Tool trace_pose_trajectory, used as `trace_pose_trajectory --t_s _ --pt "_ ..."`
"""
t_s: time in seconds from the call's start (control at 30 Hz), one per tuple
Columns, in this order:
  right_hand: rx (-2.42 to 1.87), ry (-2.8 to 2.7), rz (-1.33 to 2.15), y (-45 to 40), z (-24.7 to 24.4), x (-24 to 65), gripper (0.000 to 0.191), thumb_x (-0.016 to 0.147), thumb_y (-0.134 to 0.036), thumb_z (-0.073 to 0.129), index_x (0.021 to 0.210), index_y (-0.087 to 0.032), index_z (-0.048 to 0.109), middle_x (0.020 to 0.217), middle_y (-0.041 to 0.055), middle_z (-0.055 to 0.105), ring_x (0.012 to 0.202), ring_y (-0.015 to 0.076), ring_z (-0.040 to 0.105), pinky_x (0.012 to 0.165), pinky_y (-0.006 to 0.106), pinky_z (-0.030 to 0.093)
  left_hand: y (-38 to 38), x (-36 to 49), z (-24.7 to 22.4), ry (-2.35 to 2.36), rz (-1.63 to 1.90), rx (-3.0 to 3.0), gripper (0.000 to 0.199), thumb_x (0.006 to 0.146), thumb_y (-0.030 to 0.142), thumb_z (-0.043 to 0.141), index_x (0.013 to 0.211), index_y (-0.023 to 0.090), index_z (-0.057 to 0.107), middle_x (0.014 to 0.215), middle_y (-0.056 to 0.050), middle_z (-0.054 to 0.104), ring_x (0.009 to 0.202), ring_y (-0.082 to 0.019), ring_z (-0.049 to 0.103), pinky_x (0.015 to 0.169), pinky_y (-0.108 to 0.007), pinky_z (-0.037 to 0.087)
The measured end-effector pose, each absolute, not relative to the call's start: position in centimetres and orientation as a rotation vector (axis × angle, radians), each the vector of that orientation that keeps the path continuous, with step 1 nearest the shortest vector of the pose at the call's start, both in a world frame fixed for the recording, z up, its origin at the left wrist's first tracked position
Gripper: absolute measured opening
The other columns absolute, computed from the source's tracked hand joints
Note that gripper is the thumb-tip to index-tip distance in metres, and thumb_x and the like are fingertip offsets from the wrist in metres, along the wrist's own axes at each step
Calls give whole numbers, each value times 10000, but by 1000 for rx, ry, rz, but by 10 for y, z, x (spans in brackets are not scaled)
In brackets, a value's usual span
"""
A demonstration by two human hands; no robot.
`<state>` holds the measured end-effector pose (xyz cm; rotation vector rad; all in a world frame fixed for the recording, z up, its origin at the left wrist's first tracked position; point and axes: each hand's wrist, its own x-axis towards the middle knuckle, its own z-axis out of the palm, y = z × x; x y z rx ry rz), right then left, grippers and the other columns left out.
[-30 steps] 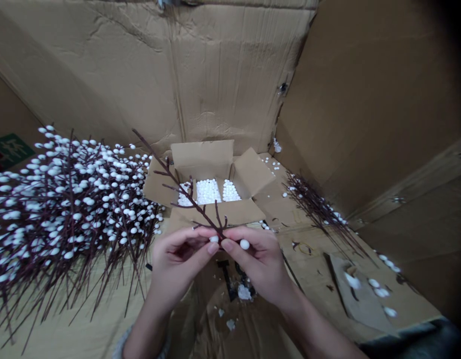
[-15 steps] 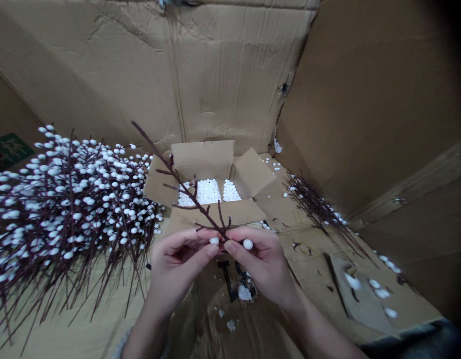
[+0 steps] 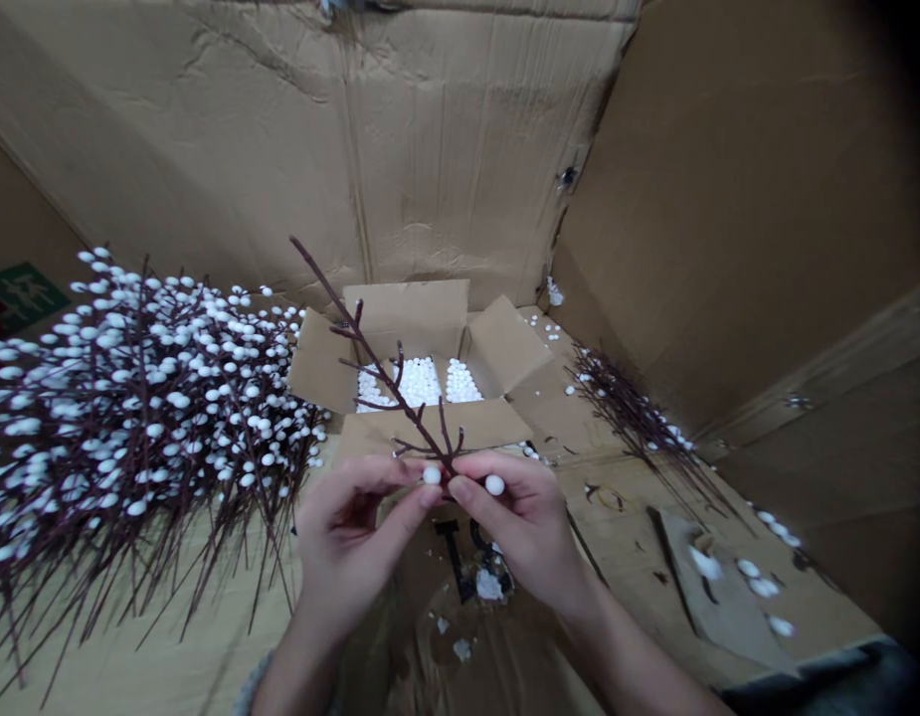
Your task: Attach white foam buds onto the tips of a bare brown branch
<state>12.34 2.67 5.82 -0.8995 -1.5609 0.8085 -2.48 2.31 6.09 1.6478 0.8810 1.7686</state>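
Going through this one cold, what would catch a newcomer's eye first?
Probably the big bunch of white-tipped stems filling the left side. Next, at centre, the brown twig slanting up from the left hand and right hand, a white ball at the left fingertips. Behind it, an open box holds many white balls.

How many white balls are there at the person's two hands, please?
2: one white ball at the left hand, another ball at the right hand. Others may be hidden inside the grip.
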Motion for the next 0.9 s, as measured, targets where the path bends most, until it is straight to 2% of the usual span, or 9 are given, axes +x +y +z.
trace_pose_trajectory --t_s 0.17,0.33,0.53,0.67,0.8,0.9 --pt "-898 -1569 813 26 57 124 122 825 -245 601 766 -194 696 668 1 691 578 126 604 530 228 472 25 -25 61 877 1751 1680 168 696 41 711 747 195 668 730 6 736 719 -139 722 668 -199 614" --pt "-895 -1564 825 26 56 123 119 828 -242 605 760 -196 691 655 -9 678 577 117 590 530 219 462 24 -25 59 866 1803 1639 256 680 31 716 834 220 640 784 29 726 723 -112 718 668 -172 604" --pt "-897 -1533 857 27 57 122 116 818 -258 613 766 -199 699 674 2 692 587 130 605 533 234 477 24 -25 61 863 1748 1688 172 699 33 704 745 192 657 729 4 732 723 -135 722 679 -189 609" --pt "-883 -1494 915 27 56 122 117 817 -271 616 784 -205 706 717 13 716 633 145 639 573 246 508 24 -24 60 860 1816 1648 239 693 63 728 852 202 616 777 14 725 727 -137 725 675 -200 611" --pt "-869 -1437 1020 28 50 121 137 823 -323 623 800 -220 710 747 13 724 667 146 656 588 242 530 22 -22 56 870 1844 1663 269 686 32 721 865 199 612 806 14 723 763 -138 723 717 -211 606" --pt "-852 -1376 1100 29 44 120 158 821 -364 629 824 -231 714 780 14 727 703 144 666 623 241 547 20 -19 53 900 1936 1692 405 658 -14 722 966 212 586 849 29 716 758 -127 725 735 -202 599"
